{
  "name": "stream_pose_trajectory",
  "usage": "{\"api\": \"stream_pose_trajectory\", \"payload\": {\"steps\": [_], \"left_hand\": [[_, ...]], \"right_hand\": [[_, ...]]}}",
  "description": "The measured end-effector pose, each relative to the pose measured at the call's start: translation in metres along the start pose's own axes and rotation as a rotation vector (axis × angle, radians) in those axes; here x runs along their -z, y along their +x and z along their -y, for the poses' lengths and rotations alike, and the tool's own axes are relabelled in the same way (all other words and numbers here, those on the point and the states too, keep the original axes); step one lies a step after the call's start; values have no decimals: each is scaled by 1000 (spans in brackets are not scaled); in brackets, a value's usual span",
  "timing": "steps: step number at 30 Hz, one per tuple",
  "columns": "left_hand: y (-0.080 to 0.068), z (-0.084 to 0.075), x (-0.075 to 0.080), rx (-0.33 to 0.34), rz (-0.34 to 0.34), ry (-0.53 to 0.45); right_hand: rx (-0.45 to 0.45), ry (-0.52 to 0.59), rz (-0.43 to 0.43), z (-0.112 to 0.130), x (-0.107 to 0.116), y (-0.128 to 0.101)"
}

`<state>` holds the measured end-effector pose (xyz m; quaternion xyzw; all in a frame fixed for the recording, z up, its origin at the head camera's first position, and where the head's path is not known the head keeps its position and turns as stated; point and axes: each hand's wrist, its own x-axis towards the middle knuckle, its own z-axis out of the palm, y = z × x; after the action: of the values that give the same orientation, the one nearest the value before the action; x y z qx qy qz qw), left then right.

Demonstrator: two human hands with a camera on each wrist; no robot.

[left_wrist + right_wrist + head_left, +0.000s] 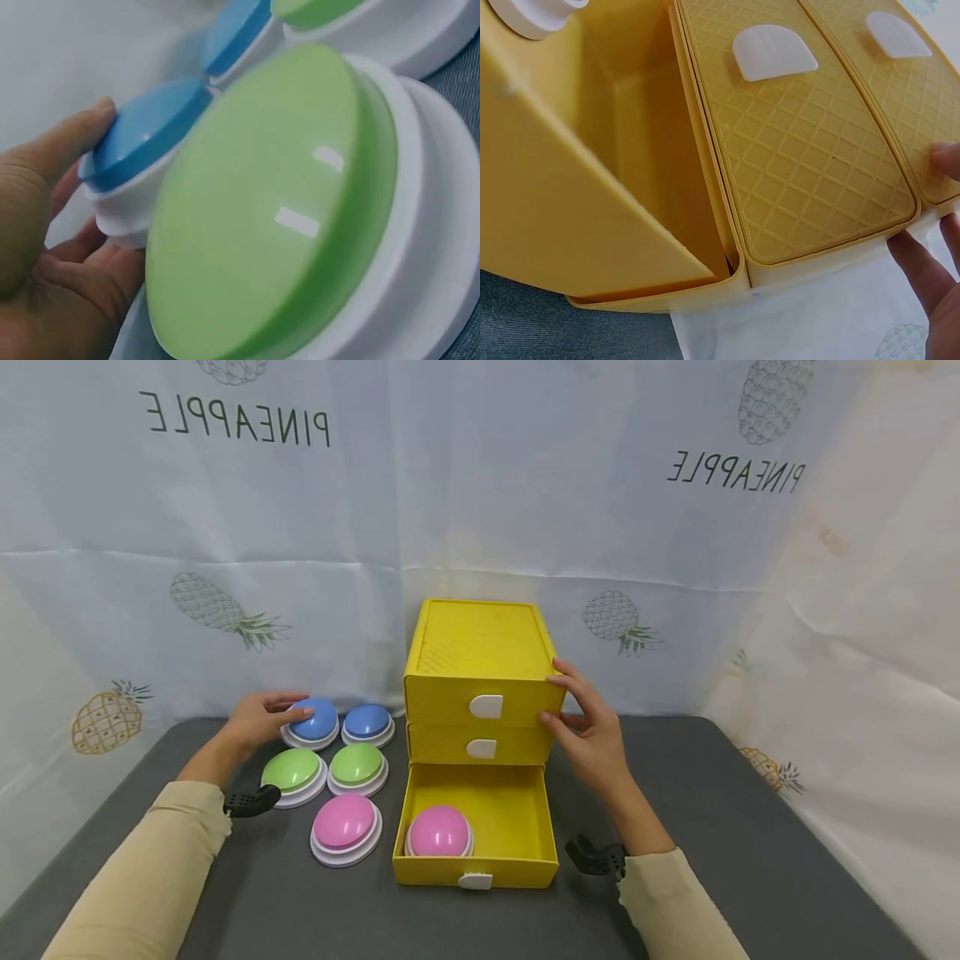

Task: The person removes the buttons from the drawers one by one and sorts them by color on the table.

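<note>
My left hand (258, 722) grips the left blue dome button (318, 718) at the back of the table, its thumb on the dome and other fingers around the white base in the left wrist view. At the right front corner of the yellow drawer box (486, 639), my right hand (588, 739) holds the upper drawers' side, thumb against the front. The box's bottom drawer (510, 814) is pulled out, with a pink dome button (439, 832) in its left front part. Both upper drawers are closed, each with a white tab.
Beside the held button stands another blue button (367, 722). Two green buttons (291, 770) and a pink button (343, 823) sit in front, left of the box. A pineapple-print cloth (495, 485) hangs behind the dark table (345, 918).
</note>
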<state>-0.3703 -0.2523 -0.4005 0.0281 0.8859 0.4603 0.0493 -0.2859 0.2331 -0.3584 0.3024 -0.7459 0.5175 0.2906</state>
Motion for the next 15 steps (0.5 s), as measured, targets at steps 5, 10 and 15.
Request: {"api": "stream_pose_trajectory", "payload": {"steps": [5, 10, 15], "left_hand": [[0, 5, -3, -1, 1, 32], [-2, 7, -4, -26, -20, 148], [-4, 3, -5, -46, -26, 221]], "right_hand": [[-12, -9, 1, 1, 1, 0], [-7, -11, 1, 1, 0, 1], [-14, -5, -3, 0, -1, 1]]}}
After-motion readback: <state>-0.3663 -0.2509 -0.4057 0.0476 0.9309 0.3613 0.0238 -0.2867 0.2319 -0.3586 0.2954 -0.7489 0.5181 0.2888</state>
